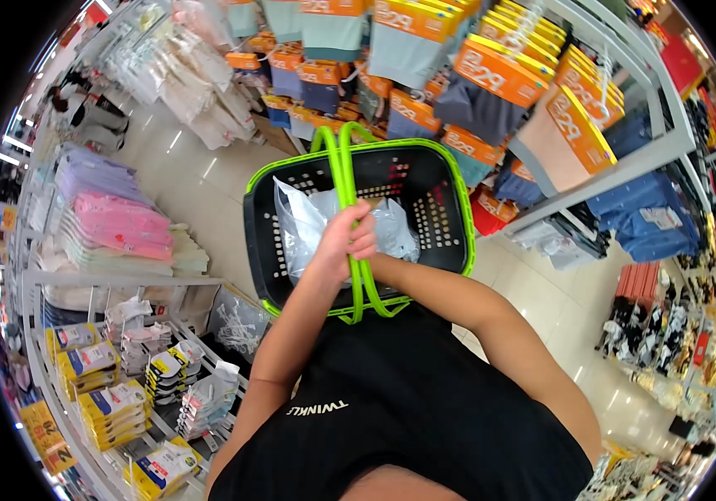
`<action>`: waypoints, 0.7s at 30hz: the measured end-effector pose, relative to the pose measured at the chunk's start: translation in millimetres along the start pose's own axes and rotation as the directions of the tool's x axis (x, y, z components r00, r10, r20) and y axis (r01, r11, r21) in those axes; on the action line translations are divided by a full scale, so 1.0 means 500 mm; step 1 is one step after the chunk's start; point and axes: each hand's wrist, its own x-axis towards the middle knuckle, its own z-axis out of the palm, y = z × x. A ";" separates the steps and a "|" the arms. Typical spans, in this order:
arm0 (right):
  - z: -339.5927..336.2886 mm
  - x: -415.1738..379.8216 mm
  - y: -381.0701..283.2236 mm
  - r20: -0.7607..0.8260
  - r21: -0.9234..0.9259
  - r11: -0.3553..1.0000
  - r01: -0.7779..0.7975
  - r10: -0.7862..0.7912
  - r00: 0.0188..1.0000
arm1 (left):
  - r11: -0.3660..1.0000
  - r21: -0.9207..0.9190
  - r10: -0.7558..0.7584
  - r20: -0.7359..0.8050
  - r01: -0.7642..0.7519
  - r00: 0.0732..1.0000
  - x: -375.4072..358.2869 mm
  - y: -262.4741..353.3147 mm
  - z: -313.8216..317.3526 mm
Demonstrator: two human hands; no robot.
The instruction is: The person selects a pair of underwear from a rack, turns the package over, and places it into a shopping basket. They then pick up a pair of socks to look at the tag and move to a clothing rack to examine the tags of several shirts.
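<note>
A black shopping basket [259,259] with a bright green rim hangs in front of my body. My left hand [348,236] is closed around its two green handles [344,171], which are raised and held together. Clear plastic-wrapped packages [396,230] lie inside the basket, one of them white [295,219]. My right forearm [450,296] reaches across to the handles from the right. The right hand is hidden behind the handles and my left wrist, so its fingers do not show.
Hanging packs with orange labels [504,71] fill a rack ahead. A shelf of folded pink clothes [120,225] and a rack of yellow-labelled packs [111,409] stand on the left. Tiled floor [182,179] runs between the racks. Blue garments [646,217] hang at right.
</note>
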 end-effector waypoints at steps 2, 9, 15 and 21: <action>-0.051 0.036 -0.073 0.122 -0.079 0.967 -0.242 0.251 0.960 | 1.000 -0.002 0.019 0.009 -0.019 1.000 -0.013 0.018 0.001; -0.322 0.108 -0.315 -0.182 -0.875 0.299 -0.381 0.527 0.830 | 0.999 0.020 0.030 0.032 -0.031 0.999 -0.052 0.097 -0.022; -0.295 0.136 -0.464 -0.064 -0.992 0.084 -0.098 0.340 0.938 | 1.000 0.019 0.005 -0.012 -0.005 1.000 -0.047 0.121 -0.030; -0.056 0.210 -0.350 0.507 -0.610 0.769 -0.192 0.565 0.651 | 0.999 0.013 0.035 -0.057 -0.034 0.998 -0.052 0.140 -0.030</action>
